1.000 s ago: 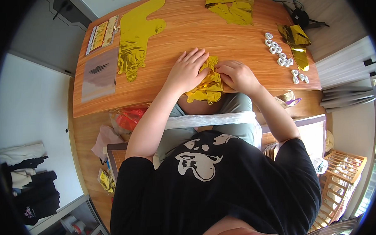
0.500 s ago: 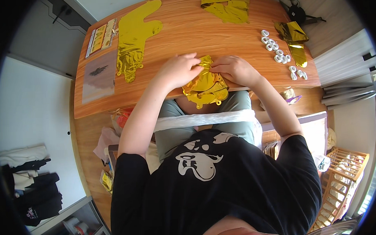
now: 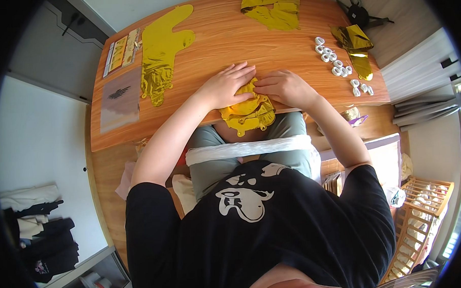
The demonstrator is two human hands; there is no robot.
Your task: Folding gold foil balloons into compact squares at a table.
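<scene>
A crumpled, partly folded gold foil balloon [image 3: 247, 115] lies at the near edge of the table, its lower part with small tabs hanging over my lap. My left hand [image 3: 229, 85] rests flat on its upper left part, fingers stretched out and thumb across the foil. From the right, my right hand [image 3: 284, 87] lays its fingers on the upper right edge of the balloon; its thumb is hidden. Farther left on the wooden table [image 3: 206, 43] a larger gold foil balloon [image 3: 161, 50] is spread flat, its lower end wrinkled.
More gold foil stands out at the back, a flat folded piece [image 3: 272, 10], and at the right, a folded strip [image 3: 356, 50]. Several white ribbon rolls [image 3: 334, 56] sit beside that strip. At left are a printed card pack [image 3: 121, 52] and a clear plastic bag [image 3: 120, 99].
My left hand has flattened down onto the foil, its fingers now straighter and reaching farther right. The foil under my hands has shifted and creased differently. My right hand stays nearly in place.
</scene>
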